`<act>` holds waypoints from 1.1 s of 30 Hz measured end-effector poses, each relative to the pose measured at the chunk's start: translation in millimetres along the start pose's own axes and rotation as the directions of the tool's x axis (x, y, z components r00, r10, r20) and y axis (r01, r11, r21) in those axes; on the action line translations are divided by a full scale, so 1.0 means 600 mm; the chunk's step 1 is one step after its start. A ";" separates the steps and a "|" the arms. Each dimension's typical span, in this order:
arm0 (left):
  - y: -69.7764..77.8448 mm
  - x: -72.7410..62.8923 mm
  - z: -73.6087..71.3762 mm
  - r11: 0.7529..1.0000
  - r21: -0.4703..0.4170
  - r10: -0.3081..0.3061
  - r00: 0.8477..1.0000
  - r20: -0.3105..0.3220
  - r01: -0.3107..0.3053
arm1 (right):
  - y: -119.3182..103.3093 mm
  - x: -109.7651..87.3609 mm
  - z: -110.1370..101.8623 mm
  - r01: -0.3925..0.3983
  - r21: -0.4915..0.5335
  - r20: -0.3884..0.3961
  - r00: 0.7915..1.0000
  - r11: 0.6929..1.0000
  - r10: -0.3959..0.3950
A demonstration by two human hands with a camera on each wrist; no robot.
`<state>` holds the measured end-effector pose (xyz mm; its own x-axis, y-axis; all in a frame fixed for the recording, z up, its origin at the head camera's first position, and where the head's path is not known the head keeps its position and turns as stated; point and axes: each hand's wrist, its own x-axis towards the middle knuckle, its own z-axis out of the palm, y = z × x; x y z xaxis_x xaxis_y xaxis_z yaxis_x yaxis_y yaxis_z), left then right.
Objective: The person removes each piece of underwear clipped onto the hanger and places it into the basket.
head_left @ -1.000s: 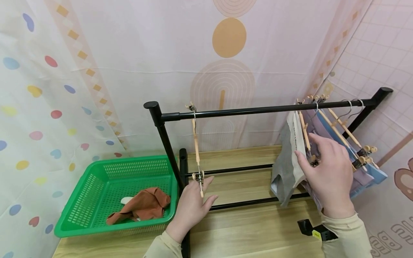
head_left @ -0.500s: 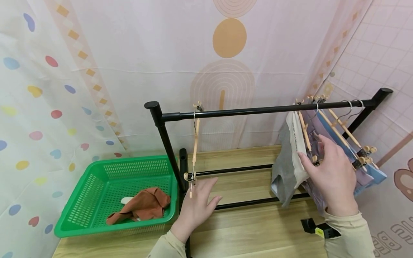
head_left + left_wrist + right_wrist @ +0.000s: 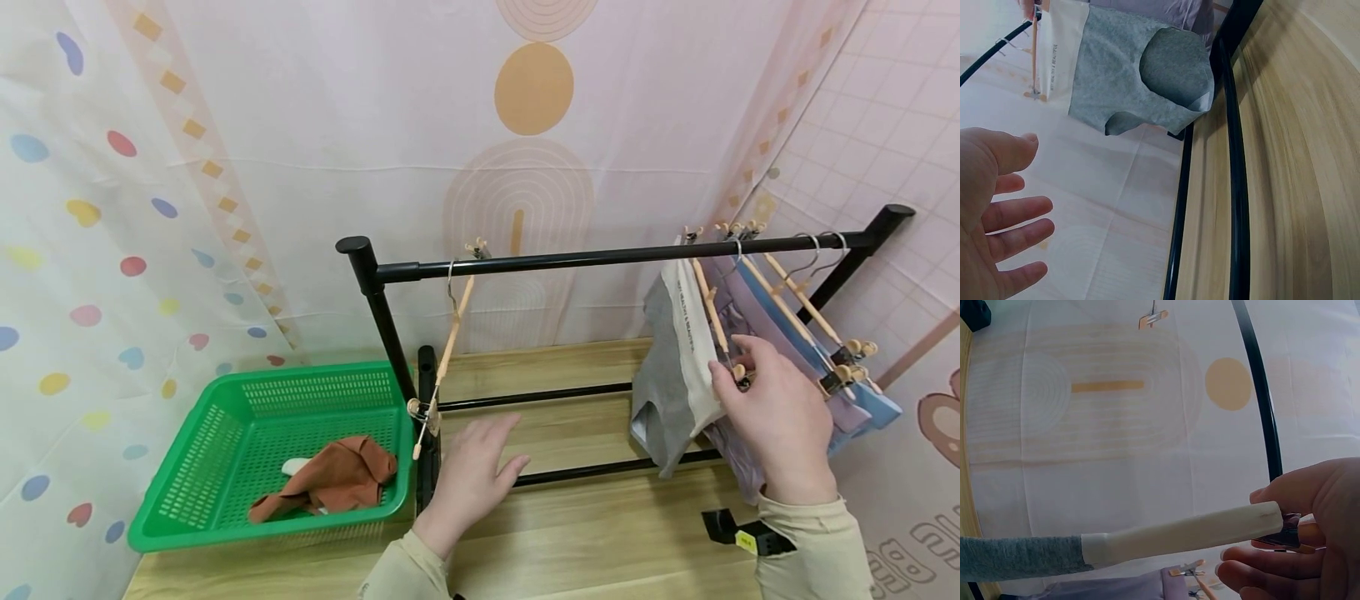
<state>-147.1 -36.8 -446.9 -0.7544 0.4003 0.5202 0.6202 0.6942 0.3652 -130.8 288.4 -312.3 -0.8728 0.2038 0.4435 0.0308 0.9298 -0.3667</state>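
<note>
Grey underpants (image 3: 663, 358) with a white lettered waistband hang clipped to a wooden clip hanger (image 3: 708, 304) on the rack's right part. My right hand (image 3: 783, 417) holds the near end of this hanger, its thumb and curled fingers around the clip (image 3: 1288, 534) by the waistband. Both leg openings of the underpants (image 3: 1129, 69) show in the left wrist view. My left hand (image 3: 476, 475) is held with fingers spread and holds nothing. Just left of it, a bare clip hanger (image 3: 450, 346) hangs at an angle from the rail, apart from the hand.
A black rack (image 3: 570, 260) stands on the wooden table (image 3: 585, 533). Purple and blue garments (image 3: 855, 417) hang on hangers at its right end. At left, a green basket (image 3: 225, 379) holds a rust-brown cloth (image 3: 341, 475) and something white.
The bare hanger has swung, its near end going left, and my left hand has moved right, away from it. My right hand has shifted slightly down; the waistband's near end has shifted right.
</note>
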 end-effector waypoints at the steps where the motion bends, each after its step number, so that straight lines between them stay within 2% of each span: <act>1: 0.000 0.000 0.002 1.000 0.004 -0.004 1.000 0.008 0.004 | 0.002 0.000 0.000 0.000 -0.003 0.002 1.000 1.000 0.000; 6: 0.002 -0.003 0.009 0.999 0.038 -0.013 0.999 0.036 0.012 | 0.012 0.001 0.002 -0.008 -0.009 -0.009 1.000 1.000 0.008; 9: 0.004 -0.004 0.013 0.998 0.058 0.002 0.999 0.044 -0.004 | 0.018 0.004 0.005 -0.018 -0.010 -0.030 0.999 1.000 0.018; 13: 0.009 -0.004 0.019 0.997 0.065 0.029 0.999 0.043 -0.032 | 0.021 0.006 0.009 -0.030 0.005 -0.081 0.996 1.000 0.030; 18: 0.017 -0.004 0.020 0.999 0.037 0.037 0.998 0.049 -0.038 | 0.020 0.007 0.012 -0.044 0.029 -0.162 0.986 0.999 0.048; 24: 0.023 -0.004 0.018 0.999 0.034 0.027 0.997 0.068 -0.029 | 0.022 0.006 0.015 -0.009 0.054 -0.248 0.969 0.999 0.022; 33: 0.021 -0.007 0.020 0.998 0.053 0.026 0.997 0.073 -0.030 | 0.026 0.005 0.018 0.053 0.060 -0.302 0.953 0.997 -0.032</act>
<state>-138.8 -22.4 -453.6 -0.7518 0.4608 0.4717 0.6302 0.7127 0.3081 -138.1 300.2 -325.3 -0.6852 0.2569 0.6816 -0.0442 0.9193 -0.3910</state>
